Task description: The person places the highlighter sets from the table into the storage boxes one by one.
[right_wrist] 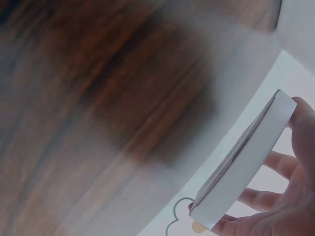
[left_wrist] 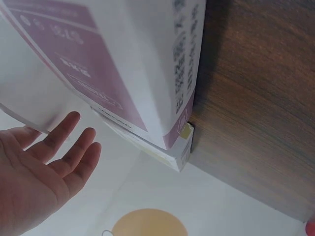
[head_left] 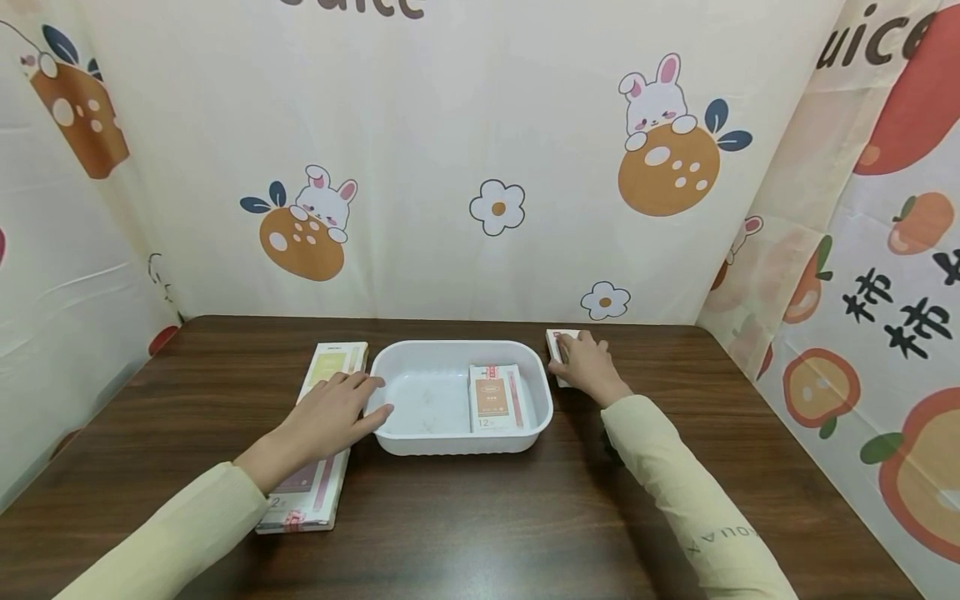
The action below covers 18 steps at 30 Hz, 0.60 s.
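A white plastic basin (head_left: 461, 445) stands on the brown table, with a flat white box with an orange-brown panel (head_left: 492, 398) in its right half. My left hand (head_left: 327, 417) is at the basin's left rim, fingers extended and relaxed, holding nothing. Under and beside that hand lie a white box with a purple panel (left_wrist: 74, 64) and, behind it, a white box with a yellow-green panel (head_left: 327, 364). At the back right, my right hand (head_left: 592, 367) grips a small white box (right_wrist: 246, 162) between thumb and fingers; the right wrist view shows its plain side.
The dark wood-grain table (head_left: 465, 525) ends at a back wall of printed cloth (head_left: 427, 208) with rabbits and flowers. More printed cloth (head_left: 847, 350) hangs along the right side, and pale cloth (head_left: 67, 333) along the left.
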Each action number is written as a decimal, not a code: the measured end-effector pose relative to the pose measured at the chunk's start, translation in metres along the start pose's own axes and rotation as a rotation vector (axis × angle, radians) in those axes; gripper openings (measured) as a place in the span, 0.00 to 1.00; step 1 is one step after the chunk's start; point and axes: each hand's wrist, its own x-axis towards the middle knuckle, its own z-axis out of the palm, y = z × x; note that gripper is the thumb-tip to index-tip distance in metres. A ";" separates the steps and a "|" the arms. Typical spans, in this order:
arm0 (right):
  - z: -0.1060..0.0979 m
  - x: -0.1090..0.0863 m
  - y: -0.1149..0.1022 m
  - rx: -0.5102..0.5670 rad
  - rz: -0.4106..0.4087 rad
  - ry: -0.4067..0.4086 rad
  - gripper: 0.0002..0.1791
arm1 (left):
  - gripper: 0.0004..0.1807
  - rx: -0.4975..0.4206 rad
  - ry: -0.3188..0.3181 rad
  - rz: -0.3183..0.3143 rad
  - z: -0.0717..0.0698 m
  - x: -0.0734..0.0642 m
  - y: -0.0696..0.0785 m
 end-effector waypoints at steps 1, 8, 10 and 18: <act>-0.001 -0.001 -0.001 0.000 0.001 0.002 0.32 | 0.28 0.000 0.000 0.001 0.000 0.000 0.000; -0.011 -0.005 -0.003 0.000 -0.017 0.042 0.31 | 0.29 0.002 -0.004 0.003 0.000 0.000 0.000; -0.014 -0.006 -0.004 0.006 -0.021 0.055 0.31 | 0.29 0.000 -0.005 0.003 0.000 0.000 0.000; -0.025 -0.013 -0.007 0.011 -0.051 0.115 0.29 | 0.29 -0.006 -0.006 0.001 0.000 0.000 -0.001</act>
